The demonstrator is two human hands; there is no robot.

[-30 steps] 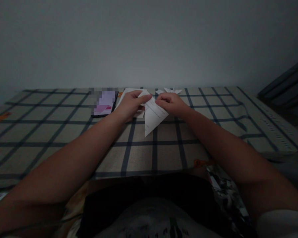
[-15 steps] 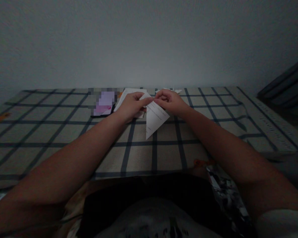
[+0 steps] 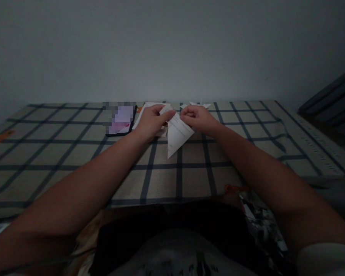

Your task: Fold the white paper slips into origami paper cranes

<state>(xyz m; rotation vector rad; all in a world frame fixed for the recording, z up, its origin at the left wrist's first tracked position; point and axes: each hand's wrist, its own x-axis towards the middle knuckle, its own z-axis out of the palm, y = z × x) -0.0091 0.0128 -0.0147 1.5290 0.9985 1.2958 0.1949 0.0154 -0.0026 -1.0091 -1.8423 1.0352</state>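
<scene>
Eased fingertips slightly apart since half a second back, pinched top edge of folded paper (image 3: 176, 136) with left hand (image 3: 151, 122) and right hand (image 3: 199, 119) over checked sheet (image 3: 74, 153); judged point done, top folds left.

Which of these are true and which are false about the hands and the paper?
1. The left hand and right hand both pinch the folded paper. True.
2. The paper's sharp tip points toward the wall. False: it points toward the person.
3. A phone lies left of the left hand. True.
4. The cloth is plain. False: it is checked with dark lines.
</scene>
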